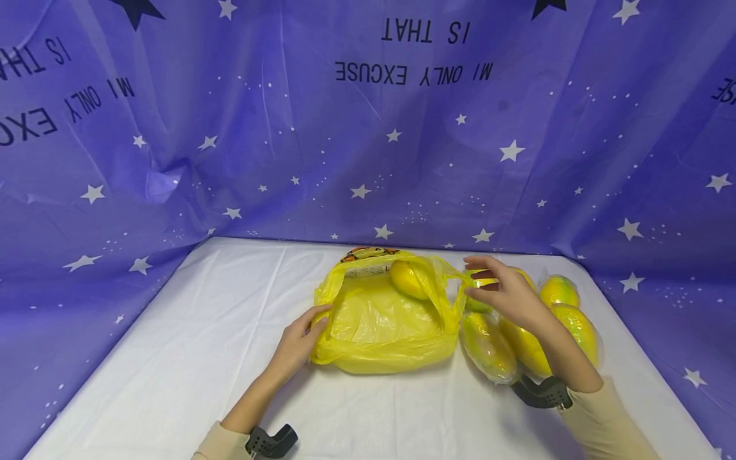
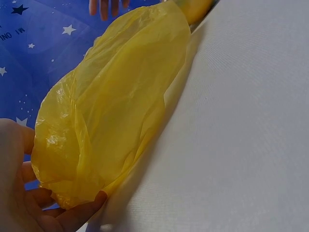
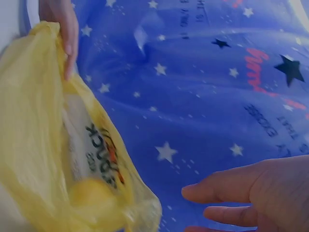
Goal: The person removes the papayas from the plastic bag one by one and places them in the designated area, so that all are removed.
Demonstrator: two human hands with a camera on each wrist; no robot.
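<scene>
A yellow plastic bag lies on the white table with its mouth spread open upward. One mango is inside it, by the far right side. My left hand holds the bag's left rim, and the left wrist view shows the thumb and fingers of that hand at the film's edge. Just off the bag's right handle, my right hand hovers over the mangoes with nothing in it. Its fingers are extended and apart in the right wrist view, where the bag stands to the left.
Several yellow-green mangoes in clear wrap, one of them a front mango, sit close together right of the bag. Beside the bag's mouth shows a printed panel. A purple star-patterned curtain closes off the table's back and sides.
</scene>
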